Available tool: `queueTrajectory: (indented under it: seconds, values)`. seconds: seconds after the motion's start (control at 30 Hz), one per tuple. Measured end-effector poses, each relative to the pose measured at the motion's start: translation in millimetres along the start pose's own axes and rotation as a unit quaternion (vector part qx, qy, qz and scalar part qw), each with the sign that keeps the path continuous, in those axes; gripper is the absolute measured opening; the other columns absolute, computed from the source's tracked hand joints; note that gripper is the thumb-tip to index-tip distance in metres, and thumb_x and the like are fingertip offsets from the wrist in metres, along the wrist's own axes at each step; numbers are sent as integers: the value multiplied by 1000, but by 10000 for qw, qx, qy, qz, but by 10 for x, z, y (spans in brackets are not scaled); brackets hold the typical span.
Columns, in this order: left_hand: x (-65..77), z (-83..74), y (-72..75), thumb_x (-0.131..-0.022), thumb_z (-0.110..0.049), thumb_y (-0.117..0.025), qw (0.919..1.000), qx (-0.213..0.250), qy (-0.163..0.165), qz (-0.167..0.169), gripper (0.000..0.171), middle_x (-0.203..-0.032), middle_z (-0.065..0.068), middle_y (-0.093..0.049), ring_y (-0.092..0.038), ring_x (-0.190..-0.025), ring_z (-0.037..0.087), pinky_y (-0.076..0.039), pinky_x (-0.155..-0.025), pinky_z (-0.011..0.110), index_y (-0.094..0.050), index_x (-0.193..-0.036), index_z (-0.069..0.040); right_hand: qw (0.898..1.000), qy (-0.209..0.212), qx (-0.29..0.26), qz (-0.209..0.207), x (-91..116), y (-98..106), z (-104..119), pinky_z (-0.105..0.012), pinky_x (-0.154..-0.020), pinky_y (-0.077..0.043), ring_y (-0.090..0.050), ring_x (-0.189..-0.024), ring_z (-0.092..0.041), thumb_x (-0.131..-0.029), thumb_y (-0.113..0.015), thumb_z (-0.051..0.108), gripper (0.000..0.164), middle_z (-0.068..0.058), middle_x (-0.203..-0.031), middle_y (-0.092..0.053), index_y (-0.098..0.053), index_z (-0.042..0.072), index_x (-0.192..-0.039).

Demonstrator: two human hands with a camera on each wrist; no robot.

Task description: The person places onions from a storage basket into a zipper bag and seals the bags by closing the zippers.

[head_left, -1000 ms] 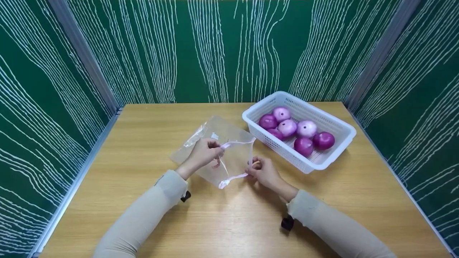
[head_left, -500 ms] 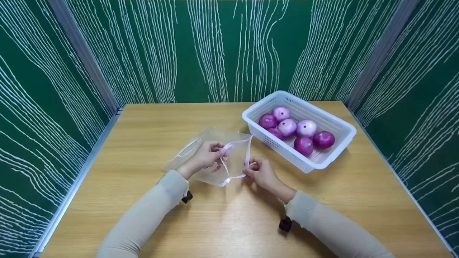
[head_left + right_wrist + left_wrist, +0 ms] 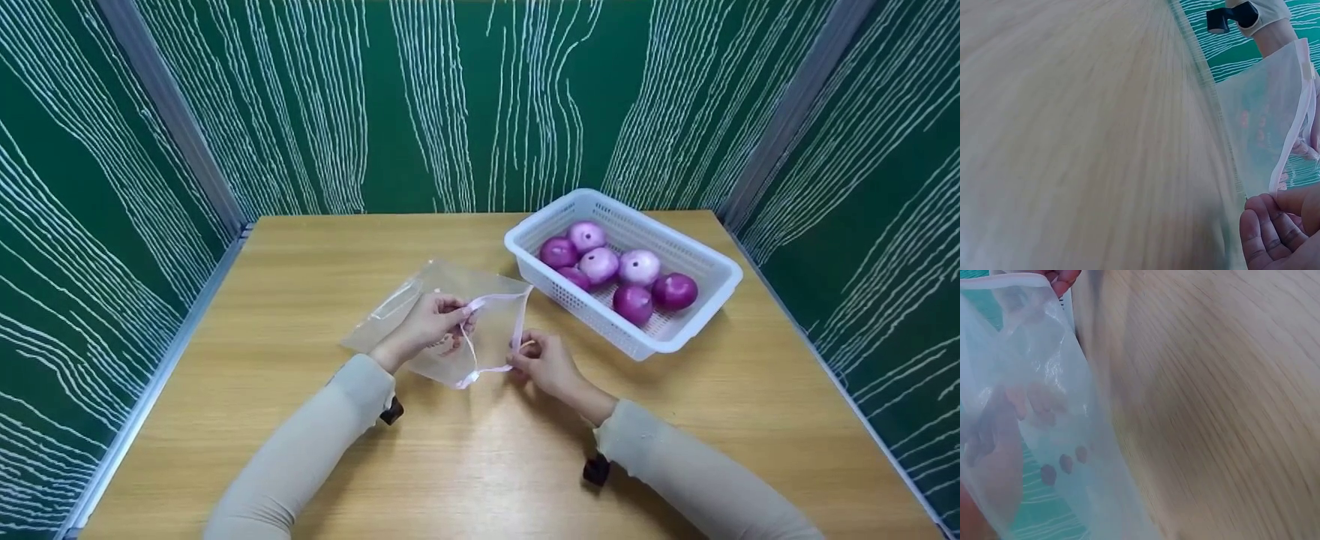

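Both hands hold a translucent zip bag (image 3: 465, 280) with a pinkish-white zip edge, its mouth spread apart and facing right in the head view. My left hand (image 3: 426, 324) pinches the far side of the mouth. My right hand (image 3: 553, 366) pinches the near right part of the zip edge. Through the bag film (image 3: 1067, 399) in the left wrist view, a hand (image 3: 996, 461) shows blurred, near reddish printed marks. Seen from the right wrist, the right hand's fingers (image 3: 1269, 225) grip the lower end of the zip strip (image 3: 1292, 132). Nothing is visible inside the bag.
A white perforated plastic basket (image 3: 547, 286) stands at the back right, close to the bag's corner. In it lie several purple onions (image 3: 634, 304). The wooden table (image 3: 300, 277) is enclosed by green panels (image 3: 382, 112) with white lines.
The bag's closed end has spread slightly toward the left, and its film has shifted. My right hand has edged a little left with the zip edge. Basket and onions stay put.
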State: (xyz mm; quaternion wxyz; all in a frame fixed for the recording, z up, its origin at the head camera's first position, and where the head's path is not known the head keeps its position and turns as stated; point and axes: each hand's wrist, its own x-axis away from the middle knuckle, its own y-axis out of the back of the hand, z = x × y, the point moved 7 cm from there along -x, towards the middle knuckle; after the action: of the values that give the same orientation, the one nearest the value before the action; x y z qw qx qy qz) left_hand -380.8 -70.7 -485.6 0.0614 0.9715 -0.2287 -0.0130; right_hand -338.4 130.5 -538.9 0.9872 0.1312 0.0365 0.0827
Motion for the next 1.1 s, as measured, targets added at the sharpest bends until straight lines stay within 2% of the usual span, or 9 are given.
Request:
queueTrajectory:
  seconds: [0.17,0.3,0.53,0.63,0.83,0.97,1.1]
  values:
    - [14,-31,-15,-109,4,-55,9997,-143,-187,30,23,-80,-2,-70,-65,-69,7,-53,-59,21,-63,-120,24,9999,75,-70,43,-5,-14,29,-22,-60,-61,-69,-64,-12,-94,-74,-9,11,-10,-78,-76,-67,-10,-102]
    - [8,-26,-24,-107,7,-56,9997,-147,-179,51,23,-80,-1,-69,-64,-68,7,-50,-55,20,-62,-122,23,9996,115,-232,151,-23,-28,24,-22,-59,-60,-69,-64,-11,-93,-74,-9,17,-6,-76,-75,-65,-15,-106]
    - [-5,-23,-39,-107,6,-57,9988,-446,-221,19,20,-81,2,-69,-64,-71,9,-51,-57,23,-67,-120,17,9992,43,-332,215,-44,0,45,-23,-62,-61,-69,-66,-12,-95,-75,-4,19,-1,-77,-74,-66,-14,-108]
    - [-10,-16,-40,-107,6,-58,9985,-494,-230,16,18,-82,4,-69,-63,-71,11,-50,-57,23,-69,-118,14,9994,56,-339,100,-56,48,74,-24,-62,-61,-70,-66,-13,-94,-76,-4,21,-2,-79,-75,-66,-14,-110]
    - [-3,-11,-35,-108,4,-57,9980,-602,-184,4,22,-84,5,-70,-61,-70,11,-47,-52,20,-65,-122,19,9988,57,-332,-368,-86,190,135,-24,-59,-62,-64,-64,-8,-92,-77,-6,23,2,-75,-70,-67,-15,-110]
    - [-5,-1,-38,-109,2,-57,9969,-761,-199,4,23,-91,21,-72,-61,-71,10,-47,-52,18,-65,-123,19,9981,164,-298,-507,-96,266,211,-21,-58,-58,-61,-64,-7,-90,-76,-9,22,1,-76,-67,-66,-15,-109]
    - [-3,13,-34,-109,2,-57,9958,-880,-235,41,23,-103,33,-71,-62,-75,9,-48,-55,17,-66,-123,17,9971,481,-83,-588,-82,364,363,-17,-60,-55,-61,-67,-7,-89,-77,-10,24,-5,-80,-69,-66,-17,-109]
